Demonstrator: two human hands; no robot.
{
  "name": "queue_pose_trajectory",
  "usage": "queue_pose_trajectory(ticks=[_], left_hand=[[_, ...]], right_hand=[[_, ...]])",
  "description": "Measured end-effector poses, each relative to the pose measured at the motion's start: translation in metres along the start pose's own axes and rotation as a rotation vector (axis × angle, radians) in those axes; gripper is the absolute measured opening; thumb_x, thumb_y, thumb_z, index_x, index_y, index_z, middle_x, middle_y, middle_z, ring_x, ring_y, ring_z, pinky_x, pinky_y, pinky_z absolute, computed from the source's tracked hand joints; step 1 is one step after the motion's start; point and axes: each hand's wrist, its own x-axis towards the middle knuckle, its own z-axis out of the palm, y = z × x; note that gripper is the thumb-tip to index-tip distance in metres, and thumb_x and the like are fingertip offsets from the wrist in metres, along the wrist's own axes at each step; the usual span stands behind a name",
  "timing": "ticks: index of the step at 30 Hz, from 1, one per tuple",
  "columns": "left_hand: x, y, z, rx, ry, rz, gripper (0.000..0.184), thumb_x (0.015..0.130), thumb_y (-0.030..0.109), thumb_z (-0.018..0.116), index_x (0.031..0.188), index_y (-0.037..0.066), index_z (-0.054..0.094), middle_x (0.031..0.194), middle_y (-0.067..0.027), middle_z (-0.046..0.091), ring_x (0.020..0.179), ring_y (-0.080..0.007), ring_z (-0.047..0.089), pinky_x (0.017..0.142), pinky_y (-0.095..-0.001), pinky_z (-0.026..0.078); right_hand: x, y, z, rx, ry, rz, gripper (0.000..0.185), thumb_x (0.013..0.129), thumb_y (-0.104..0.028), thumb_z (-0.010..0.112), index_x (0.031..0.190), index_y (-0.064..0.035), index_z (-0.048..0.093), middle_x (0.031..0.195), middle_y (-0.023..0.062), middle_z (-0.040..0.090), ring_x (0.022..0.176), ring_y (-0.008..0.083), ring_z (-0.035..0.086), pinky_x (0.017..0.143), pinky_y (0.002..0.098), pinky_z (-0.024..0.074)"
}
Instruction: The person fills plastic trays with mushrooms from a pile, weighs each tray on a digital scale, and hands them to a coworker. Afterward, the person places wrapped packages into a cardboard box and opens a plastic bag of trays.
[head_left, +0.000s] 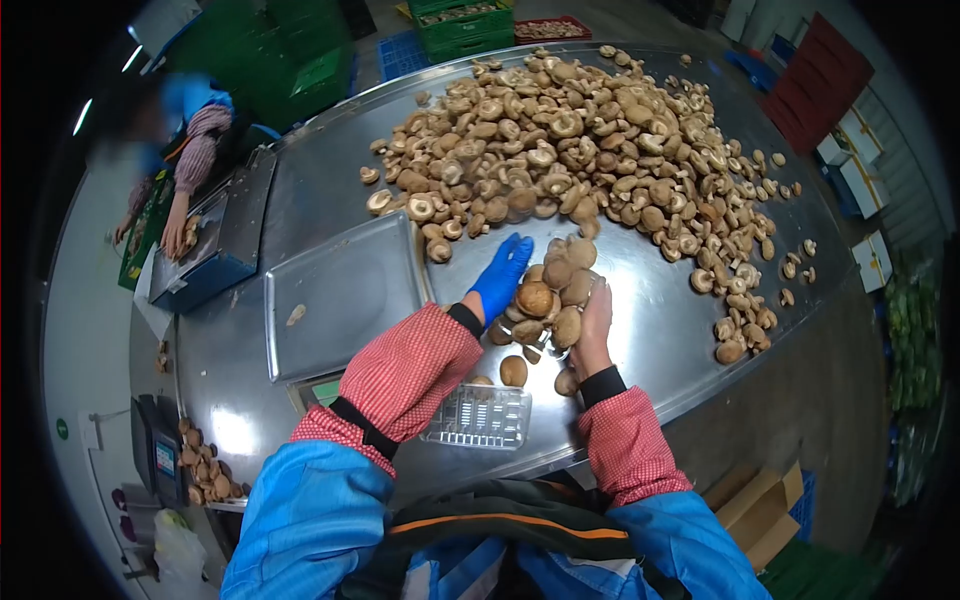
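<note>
My left hand [503, 277], in a blue glove, rests against the left side of a small cluster of brown mushrooms [535, 299]. On the cluster's right side is my bare right hand [595, 325], its fingers stretched forward along the mushrooms. Both hands cup the cluster from the sides. Just below them, a clear plastic tray [478, 416] lies near the table's front edge, with a few loose mushrooms [513, 371] beside it. Beyond my hands spreads a large mushroom pile [600, 140] on the metal table [640, 270].
An empty metal tray [345, 290] lies left of my hands. At the far left, another person's hand [176, 228] reaches into a metal box [215, 265]. More mushrooms [208, 470] sit beside a dark display device [163, 455]. A cardboard box [765, 515] stands lower right.
</note>
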Motion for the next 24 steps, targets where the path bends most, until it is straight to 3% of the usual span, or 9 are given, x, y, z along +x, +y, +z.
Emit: queue_pose_trajectory(ticks=[5,7,8,10,11,14,17,22,24], left_hand=[[0.005,-0.002,-0.054,0.133,-0.062,0.24,0.056,0.094,0.044,0.051,0.127,-0.001,0.052,0.123,-0.0128,0.06,0.115,-0.0214,0.054,0.101,-0.0308,0.039],[-0.003,0.006,-0.089,0.044,-0.091,0.153,0.048,0.096,0.036,0.051,0.128,0.0,0.052,0.124,-0.01,0.059,0.114,-0.0169,0.054,0.1,-0.0291,0.04],[-0.004,0.009,-0.113,-0.034,-0.142,0.067,0.045,0.098,0.032,0.05,0.13,0.001,0.051,0.125,-0.0083,0.058,0.115,-0.0144,0.053,0.101,-0.028,0.04],[-0.01,0.01,-0.156,-0.084,-0.173,0.035,0.044,0.097,0.033,0.052,0.128,0.002,0.053,0.122,-0.0074,0.059,0.114,-0.0133,0.054,0.1,-0.0275,0.042],[-0.02,0.021,-0.175,-0.031,-0.171,0.023,0.045,0.097,0.033,0.052,0.128,0.002,0.053,0.123,-0.0075,0.059,0.115,-0.0137,0.053,0.101,-0.0279,0.042],[-0.037,0.033,-0.23,0.181,-0.153,0.057,0.046,0.096,0.033,0.054,0.131,0.004,0.052,0.128,-0.0085,0.057,0.118,-0.0155,0.051,0.103,-0.0297,0.039],[-0.048,0.036,-0.271,0.385,-0.102,-0.099,0.046,0.094,0.035,0.056,0.132,0.009,0.053,0.13,-0.0092,0.056,0.12,-0.0158,0.05,0.105,-0.0303,0.037],[-0.042,-0.009,-0.311,0.413,0.024,-0.038,0.061,0.087,0.053,0.059,0.13,0.01,0.054,0.122,-0.0107,0.061,0.111,-0.021,0.056,0.098,-0.0333,0.042],[-0.054,-0.003,-0.309,0.337,0.21,-0.067,0.064,0.088,0.057,0.055,0.132,0.011,0.053,0.119,-0.0108,0.062,0.108,-0.0214,0.057,0.096,-0.0343,0.043]], right_hand=[[-0.028,0.022,0.055,-0.11,-0.066,-0.131,0.045,0.104,-0.038,0.029,0.119,0.0001,0.048,0.114,0.0129,0.054,0.107,0.0208,0.05,0.096,0.0325,0.0376],[-0.037,0.032,0.079,-0.188,-0.12,-0.111,0.05,0.103,-0.042,0.028,0.121,0.0007,0.047,0.115,0.0139,0.053,0.113,0.0219,0.046,0.102,0.0329,0.0319],[-0.045,0.028,0.086,-0.345,-0.131,0.105,0.052,0.101,-0.047,0.03,0.126,-0.0041,0.045,0.105,0.0072,0.05,0.085,0.0141,0.055,0.076,0.0287,0.0482],[-0.069,0.015,0.122,-0.21,-0.298,0.223,0.059,0.099,-0.053,0.031,0.125,-0.0016,0.041,0.107,0.0155,0.055,0.084,0.0216,0.061,0.071,0.0311,0.0537],[-0.069,0.028,0.131,-0.211,-0.379,0.209,0.058,0.098,-0.054,0.032,0.122,-0.0017,0.04,0.097,0.0155,0.055,0.068,0.0198,0.062,0.051,0.0284,0.0547],[-0.091,0.033,0.161,-0.268,-0.518,0.345,0.059,0.099,-0.05,0.033,0.13,0.0007,0.039,0.085,0.0138,0.052,0.062,0.0201,0.063,0.052,0.0283,0.057],[-0.104,0.044,0.175,-0.374,-0.622,0.4,0.047,0.101,-0.041,0.034,0.116,0.0016,0.044,0.078,0.0114,0.051,0.056,0.018,0.059,0.049,0.028,0.054],[-0.131,0.032,0.163,-0.652,-0.655,0.021,0.034,0.099,-0.024,0.043,0.121,0.0005,0.05,0.068,0.0101,0.056,0.053,0.0173,0.057,0.054,0.0295,0.047],[-0.14,0.033,0.137,-0.877,-0.725,-0.469,0.026,0.096,-0.022,0.049,0.108,-0.0002,0.057,0.073,0.0137,0.06,0.058,0.0237,0.059,0.055,0.034,0.0466]])
